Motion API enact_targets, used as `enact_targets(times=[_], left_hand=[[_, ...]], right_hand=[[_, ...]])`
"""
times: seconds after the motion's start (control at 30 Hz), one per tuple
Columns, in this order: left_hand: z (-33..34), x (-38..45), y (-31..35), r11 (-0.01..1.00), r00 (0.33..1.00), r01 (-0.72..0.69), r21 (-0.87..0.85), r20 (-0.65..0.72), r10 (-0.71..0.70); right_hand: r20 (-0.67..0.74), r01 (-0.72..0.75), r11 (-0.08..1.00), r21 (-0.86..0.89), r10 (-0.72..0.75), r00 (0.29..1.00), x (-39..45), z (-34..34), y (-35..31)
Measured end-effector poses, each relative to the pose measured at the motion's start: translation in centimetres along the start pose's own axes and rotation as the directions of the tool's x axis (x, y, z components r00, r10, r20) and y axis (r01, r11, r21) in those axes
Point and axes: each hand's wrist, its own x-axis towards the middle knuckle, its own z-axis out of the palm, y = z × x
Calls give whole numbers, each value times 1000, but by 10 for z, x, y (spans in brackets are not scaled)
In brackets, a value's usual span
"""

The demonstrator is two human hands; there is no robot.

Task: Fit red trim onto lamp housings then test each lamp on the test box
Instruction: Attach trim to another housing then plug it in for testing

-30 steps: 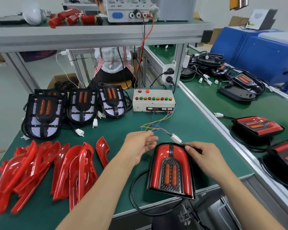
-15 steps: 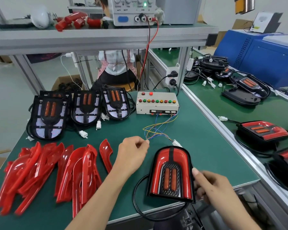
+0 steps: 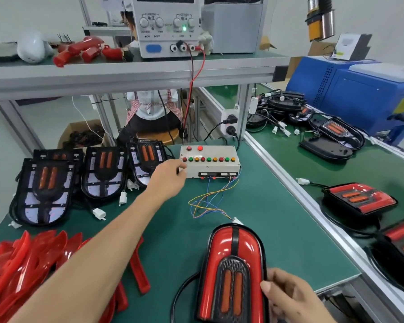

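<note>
While your left hand (image 3: 170, 176) reaches, fingers loose, to the test box (image 3: 211, 162), your right hand (image 3: 287, 297) grips the trimmed lamp (image 3: 231, 273) at the near bench edge; glossy, likely slippery: hold its rim.

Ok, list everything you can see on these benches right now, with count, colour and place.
Trimmed lamp: one, red and black, near bench edge.
Bare housings: four, black, left rear.
Red trim pieces: a pile, count unclear, near left.
Test box: one, cream, bench rear.
Power supply: one, white, upper shelf.
Finished lamps: two, red, right bench.
Blue machine: one, far right.
Left hand: reaching to the test box's left end.
Right hand: holding the trimmed lamp's right edge.
</note>
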Motion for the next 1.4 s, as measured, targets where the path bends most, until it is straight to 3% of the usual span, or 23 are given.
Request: enact_targets(times=[0.13,0.33,0.6,0.77,0.93,1.4], left_hand=[[6,25,-1,988,993,-90,123,87,80],[11,41,-3,973,976,-113,202,203,72],[15,47,-13,971,986,-121,208,141,92],[16,45,-22,967,988,-124,223,117,100],[16,45,-23,938,977,-180,297,164,136],[13,45,-12,902,957,-225,367,259,134]], right_hand=[[6,-30,987,158,29,1000,1,11,9],[-5,-41,980,194,43,999,8,32,14],[105,-21,987,162,4,995,20,41,0],[132,-26,961,276,-11,991,19,43,-6],[95,16,997,81,-24,995,19,38,-8],[25,82,993,83,-84,996,13,43,-7]])
